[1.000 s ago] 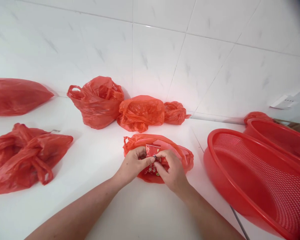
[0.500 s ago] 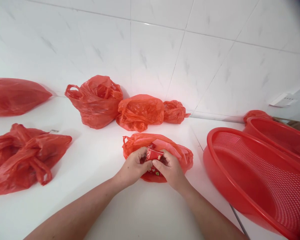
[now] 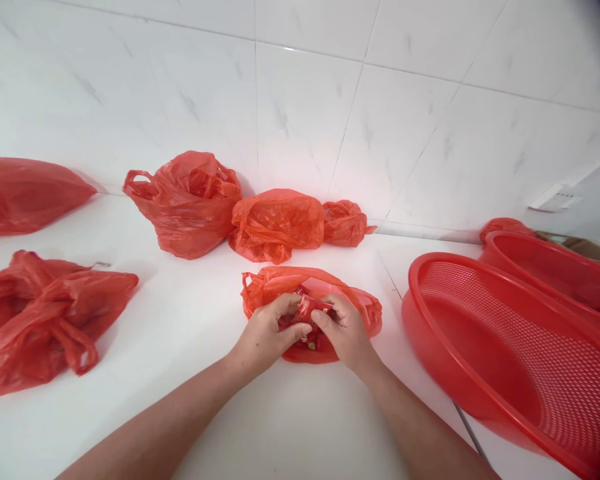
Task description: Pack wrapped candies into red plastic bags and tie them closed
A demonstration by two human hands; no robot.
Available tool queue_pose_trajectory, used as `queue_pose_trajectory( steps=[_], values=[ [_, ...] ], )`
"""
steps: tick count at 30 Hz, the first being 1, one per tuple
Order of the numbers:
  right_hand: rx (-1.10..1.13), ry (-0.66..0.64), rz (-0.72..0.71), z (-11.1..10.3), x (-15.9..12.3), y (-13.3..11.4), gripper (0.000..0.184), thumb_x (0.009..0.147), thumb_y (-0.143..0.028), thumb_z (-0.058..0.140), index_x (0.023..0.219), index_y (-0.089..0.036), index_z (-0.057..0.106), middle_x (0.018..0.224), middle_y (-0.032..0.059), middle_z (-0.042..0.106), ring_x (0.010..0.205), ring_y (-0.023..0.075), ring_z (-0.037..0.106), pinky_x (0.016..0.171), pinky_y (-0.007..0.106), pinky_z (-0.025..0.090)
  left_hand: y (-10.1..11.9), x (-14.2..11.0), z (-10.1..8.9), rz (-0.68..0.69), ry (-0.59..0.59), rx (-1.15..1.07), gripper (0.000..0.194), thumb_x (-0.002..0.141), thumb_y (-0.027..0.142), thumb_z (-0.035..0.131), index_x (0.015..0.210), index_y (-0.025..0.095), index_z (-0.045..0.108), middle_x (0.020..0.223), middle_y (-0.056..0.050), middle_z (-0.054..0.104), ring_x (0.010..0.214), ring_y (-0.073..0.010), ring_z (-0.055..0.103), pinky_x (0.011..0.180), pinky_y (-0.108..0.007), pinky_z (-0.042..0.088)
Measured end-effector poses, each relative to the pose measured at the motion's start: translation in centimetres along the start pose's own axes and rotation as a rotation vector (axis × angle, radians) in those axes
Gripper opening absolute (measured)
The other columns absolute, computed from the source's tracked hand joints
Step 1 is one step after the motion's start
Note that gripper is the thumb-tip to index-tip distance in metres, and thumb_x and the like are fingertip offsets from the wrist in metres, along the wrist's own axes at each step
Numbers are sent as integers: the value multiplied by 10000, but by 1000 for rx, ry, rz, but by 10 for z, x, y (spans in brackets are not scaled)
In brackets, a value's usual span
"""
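Note:
A small shiny red packet [image 3: 309, 306] is between my two hands, over an opened red plastic bag [image 3: 265, 285] on the white table. My right hand [image 3: 349, 335] pinches the packet, its thumb pressed on the front face. At the packet's left end are the curled fingers of my left hand [image 3: 266, 329], with the thumb below and a little apart from it. More small red packets [image 3: 307, 343] with printed marks lie inside the bag beneath my hands. The undersides of most of my fingers are hidden.
Along the tiled wall stand red plastic bags: a big one with handles [image 3: 190, 213], a middle one [image 3: 280, 223] and a small one [image 3: 345, 223]. Another bag [image 3: 45, 320] lies at the left. A large red mesh basket [image 3: 480, 353] takes up the right side.
The packet has turned and bunched between my fingers, its face now creased. My left thumb has come slightly away from it. The view has shifted a little.

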State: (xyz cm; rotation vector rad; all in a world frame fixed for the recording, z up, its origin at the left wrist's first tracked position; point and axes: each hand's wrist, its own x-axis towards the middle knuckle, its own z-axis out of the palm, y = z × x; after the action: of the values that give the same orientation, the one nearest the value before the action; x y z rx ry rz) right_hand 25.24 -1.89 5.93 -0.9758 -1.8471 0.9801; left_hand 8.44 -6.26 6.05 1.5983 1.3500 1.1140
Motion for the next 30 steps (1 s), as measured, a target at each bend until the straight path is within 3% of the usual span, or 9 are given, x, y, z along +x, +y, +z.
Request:
queue_pose_trajectory(
  steps=[2,5,10,12,16,18,21,25,30],
  values=[
    [-118,141,-30,-5,3,4,150,845,-351,520,759,-228,532,701,-11,584,633,147,540,598,274,452,-3,2,-2,38,93,51,308,791,310,629,1083,229,573,1048,-36,664,903,-196,619,790,-332,510],
    [-342,273,-32,-14,7,11,150,848,-360,530,824,-218,571,765,10,630,690,162,561,644,285,442,-9,5,-6,80,209,154,233,830,325,578,1043,233,600,1054,-34,663,895,-195,621,799,-343,513],
    [-608,212,-9,-19,12,21,169,870,-295,477,756,-212,571,759,22,636,717,177,571,638,295,421,-18,9,-14,192,325,334,296,849,242,533,1143,239,571,1134,-44,642,1061,-219,581,921,-400,478],
    [-600,200,17,-19,14,25,147,865,-258,466,907,-220,602,880,34,665,794,188,596,693,317,450,-21,11,-16,260,369,424,346,852,216,525,1196,237,548,1262,-58,581,1180,-231,508,1004,-440,416],
    [-537,250,2,-19,17,33,436,814,-171,490,1246,-231,486,1215,60,594,1091,213,548,929,391,429,-25,15,-20,283,398,565,432,846,218,541,1277,237,506,1455,-78,385,1324,-267,345,1066,-498,335],
    [-534,244,-44,-19,18,34,430,806,-146,487,1228,-226,502,1231,59,577,1140,212,515,975,400,405,-27,16,-21,292,401,592,436,847,216,544,1281,234,503,1457,-86,376,1332,-277,328,1060,-504,340],
    [-540,230,-108,-20,17,33,280,826,-148,481,1071,-217,596,1119,57,610,1059,203,542,944,380,428,-26,16,-22,406,409,617,335,856,204,548,1190,227,565,1366,-89,482,1237,-263,435,1027,-482,375],
    [-565,186,-145,-20,15,34,241,844,-156,480,1027,-217,625,1085,55,619,1032,200,548,928,371,437,-24,13,-16,610,218,551,228,874,172,542,1084,227,612,1099,-52,643,1013,-191,569,917,-372,460],
    [-607,-13,-122,-19,16,40,301,819,-115,485,1060,-234,621,1116,30,632,1050,205,557,931,384,433,-24,10,-5,515,-92,611,324,755,271,710,1070,231,647,1025,-46,645,937,-222,559,856,-382,473]
  ],
)
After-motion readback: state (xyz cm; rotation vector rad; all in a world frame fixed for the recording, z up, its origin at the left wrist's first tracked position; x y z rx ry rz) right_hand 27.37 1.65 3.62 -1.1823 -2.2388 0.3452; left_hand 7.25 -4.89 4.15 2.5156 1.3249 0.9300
